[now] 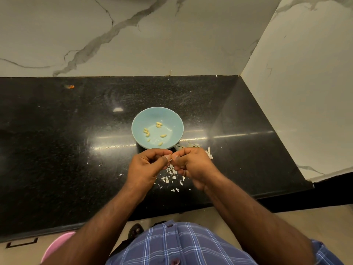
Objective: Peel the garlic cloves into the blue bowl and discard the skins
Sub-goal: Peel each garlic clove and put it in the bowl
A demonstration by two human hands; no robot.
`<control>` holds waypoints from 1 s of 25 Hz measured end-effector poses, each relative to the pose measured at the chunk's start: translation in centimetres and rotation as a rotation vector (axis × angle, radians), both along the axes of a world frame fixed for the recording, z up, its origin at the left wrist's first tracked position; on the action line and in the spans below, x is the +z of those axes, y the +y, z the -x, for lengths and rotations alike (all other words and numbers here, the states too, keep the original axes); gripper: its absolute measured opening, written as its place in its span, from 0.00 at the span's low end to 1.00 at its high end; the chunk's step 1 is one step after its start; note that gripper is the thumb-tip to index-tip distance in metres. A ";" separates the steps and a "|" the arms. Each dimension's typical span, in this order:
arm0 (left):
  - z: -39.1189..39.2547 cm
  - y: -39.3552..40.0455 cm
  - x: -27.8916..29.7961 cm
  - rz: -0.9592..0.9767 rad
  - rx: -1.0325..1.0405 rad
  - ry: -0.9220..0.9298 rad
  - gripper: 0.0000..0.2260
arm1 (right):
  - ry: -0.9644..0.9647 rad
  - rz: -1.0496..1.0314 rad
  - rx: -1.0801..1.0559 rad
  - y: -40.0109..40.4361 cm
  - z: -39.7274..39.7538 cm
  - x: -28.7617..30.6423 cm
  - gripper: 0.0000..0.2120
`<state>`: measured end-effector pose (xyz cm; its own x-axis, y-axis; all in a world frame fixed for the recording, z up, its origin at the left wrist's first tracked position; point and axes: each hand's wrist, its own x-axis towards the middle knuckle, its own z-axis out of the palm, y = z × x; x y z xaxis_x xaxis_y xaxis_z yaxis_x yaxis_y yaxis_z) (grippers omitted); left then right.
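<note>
Both hands, left hand (pixel 148 165) and right hand (pixel 193 165), pinch what is probably a garlic clove mid-peel, just short of the blue bowl (pixel 137 121); next, strip skin and drop it ahead.

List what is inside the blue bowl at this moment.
The blue bowl holds several peeled garlic cloves scattered over its bottom, and no skins that I can make out. Its near rim is partly covered by the left hand and right hand.
</note>
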<state>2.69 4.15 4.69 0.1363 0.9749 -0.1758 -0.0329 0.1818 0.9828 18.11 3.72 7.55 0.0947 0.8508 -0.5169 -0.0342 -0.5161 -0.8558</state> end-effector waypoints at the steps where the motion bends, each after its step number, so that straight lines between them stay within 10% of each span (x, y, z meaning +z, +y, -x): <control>1: -0.1 0.1 -0.1 0.022 0.012 0.001 0.04 | -0.060 -0.061 0.007 0.0 0.0 -0.4 0.08; 10: -0.8 0.8 0.4 0.457 0.049 -0.307 0.06 | -0.703 -0.662 0.113 -0.2 0.2 -2.5 0.05; 20: -0.2 0.7 -0.2 -0.126 -0.045 0.106 0.07 | 0.110 0.086 -0.037 0.6 0.2 0.1 0.09; 25: 0.0 0.7 -0.6 -0.025 0.005 0.033 0.03 | 0.091 -0.048 -0.028 0.4 0.3 -0.6 0.09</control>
